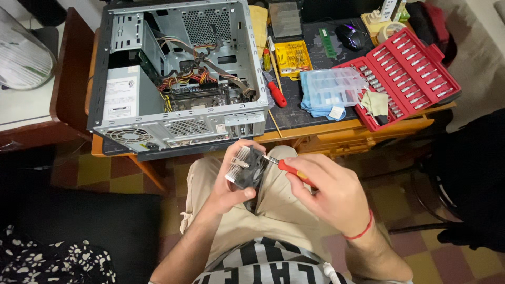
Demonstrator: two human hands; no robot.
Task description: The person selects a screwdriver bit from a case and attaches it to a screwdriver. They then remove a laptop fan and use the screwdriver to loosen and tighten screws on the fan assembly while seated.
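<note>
Fingers (247,193) of the left hand (231,184) are closed around a finned metal heatsink with black fan (245,168), held over the lap below the open grey steel computer case (176,73) on the tabletop (294,118). A red-handled screwdriver (286,168) is gripped by the right hand (331,192), tip at the fan.

Finned heatsink fan (245,168) tilted; red screwdriver (288,168) tip touching.

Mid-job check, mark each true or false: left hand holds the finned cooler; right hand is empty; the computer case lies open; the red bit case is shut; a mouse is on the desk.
1. Left hand holds the finned cooler: true.
2. Right hand is empty: false, it holds a red-handled screwdriver.
3. Computer case lies open: true.
4. Red bit case is shut: false, it lies open.
5. A mouse is on the desk: true.
</note>
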